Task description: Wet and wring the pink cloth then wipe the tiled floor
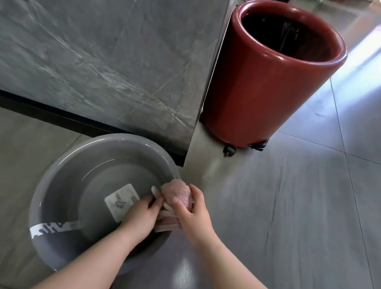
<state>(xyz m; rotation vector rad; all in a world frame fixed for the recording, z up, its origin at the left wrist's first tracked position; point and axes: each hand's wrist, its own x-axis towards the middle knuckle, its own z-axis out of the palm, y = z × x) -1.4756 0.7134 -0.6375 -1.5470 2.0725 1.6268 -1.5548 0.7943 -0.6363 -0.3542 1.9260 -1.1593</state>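
Note:
The pink cloth (178, 192) is bunched into a roll above the right rim of a grey plastic basin (53, 193) that stands on the grey tiled floor (292, 219). My left hand (143, 215) grips the lower part of the cloth from the left. My right hand (193, 210) curls round its upper part from the right. Both hands hold it together over the basin's edge. A white label (121, 200) lies on the basin's bottom, under what looks like clear water.
A dark marble-like panel (101, 48) rises just behind the basin, ending in a metal corner strip (199, 140). A tall red round pot (271, 77) on small castors stands to the right of that corner. Bare tiles stretch to the right and front.

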